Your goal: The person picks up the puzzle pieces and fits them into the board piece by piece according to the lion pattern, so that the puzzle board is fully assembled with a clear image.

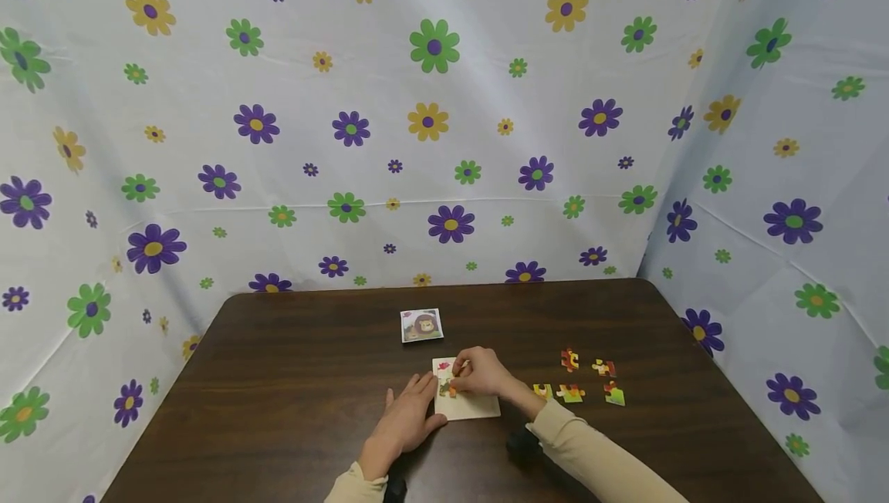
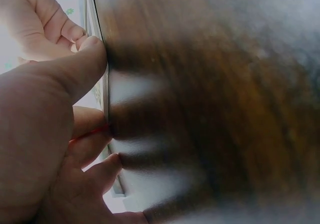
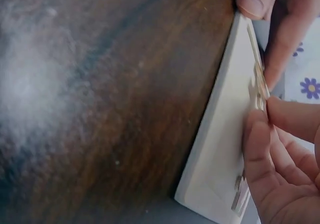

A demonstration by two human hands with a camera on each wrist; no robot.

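A pale puzzle board (image 1: 474, 409) lies on the table with a few coloured jigsaw pieces (image 1: 444, 389) fitted at its left side. My left hand (image 1: 406, 418) rests flat beside it, fingers straight, with the thumb and fingertips touching the board's left edge. Over the board, my right hand (image 1: 484, 373) pinches a jigsaw piece (image 3: 261, 84) between thumb and fingers, low against the surface. The fingers hide most of that piece. In the left wrist view, the left thumb (image 2: 85, 67) lies along the board's edge.
Several loose jigsaw pieces (image 1: 572, 393) lie right of the board, by the right forearm. A square lion picture card (image 1: 420, 326) sits behind the board. The dark wooden table (image 1: 312, 379) ends at a flowered curtain (image 1: 434, 125) at the back.
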